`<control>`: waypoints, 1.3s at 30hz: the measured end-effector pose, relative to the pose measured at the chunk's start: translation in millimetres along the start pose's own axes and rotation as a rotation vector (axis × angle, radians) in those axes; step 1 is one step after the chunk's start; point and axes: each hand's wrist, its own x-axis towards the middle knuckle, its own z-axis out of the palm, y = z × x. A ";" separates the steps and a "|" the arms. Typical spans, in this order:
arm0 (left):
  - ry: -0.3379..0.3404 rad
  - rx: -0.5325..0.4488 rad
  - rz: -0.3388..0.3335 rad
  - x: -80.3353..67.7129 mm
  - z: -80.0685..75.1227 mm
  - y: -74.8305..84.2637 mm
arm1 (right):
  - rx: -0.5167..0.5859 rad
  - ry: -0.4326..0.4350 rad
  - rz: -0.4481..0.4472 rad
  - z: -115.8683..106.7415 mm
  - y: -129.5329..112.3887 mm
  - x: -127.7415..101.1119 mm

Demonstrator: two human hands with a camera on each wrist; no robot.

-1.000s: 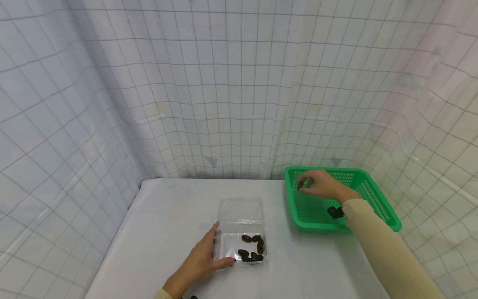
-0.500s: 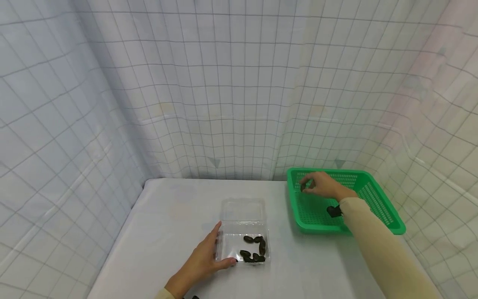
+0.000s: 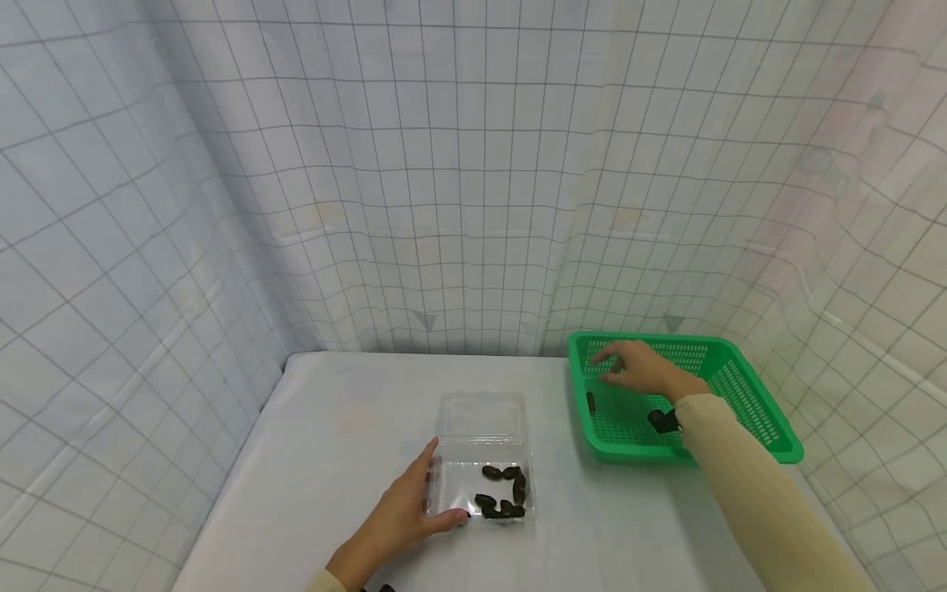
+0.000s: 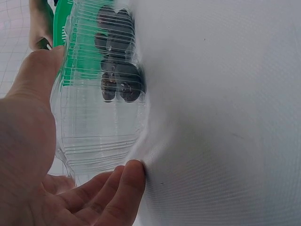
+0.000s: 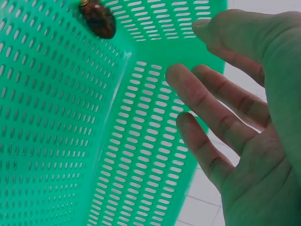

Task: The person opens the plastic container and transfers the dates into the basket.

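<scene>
My left hand [image 3: 403,506] holds a clear plastic clamshell box [image 3: 457,485] at its left end, thumb on the near side and fingers along the left side. The lid is flipped open toward the back. Several dark brown dates [image 3: 519,489] lie in the box's right half. My right hand [image 3: 638,367] hovers over the green basket [image 3: 644,454] with fingers spread and nothing between them. One glossy brown date [image 5: 99,20] lies on the basket floor, near the left wall in the head view.
A white cloth covers the table [image 3: 348,411]. Grid-patterned white curtains [image 3: 473,205] enclose the back and both sides. The basket stands at the table's back right, to the right of the box.
The right hand has let go of the date, which now lies on the basket floor; its fingers have parted. The left hand and the box have stayed in place.
</scene>
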 end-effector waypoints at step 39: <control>-0.035 -0.011 -0.010 -1.8 -1.2 3.3 | -0.156 -0.286 -0.424 83.6 -172.6 -8.2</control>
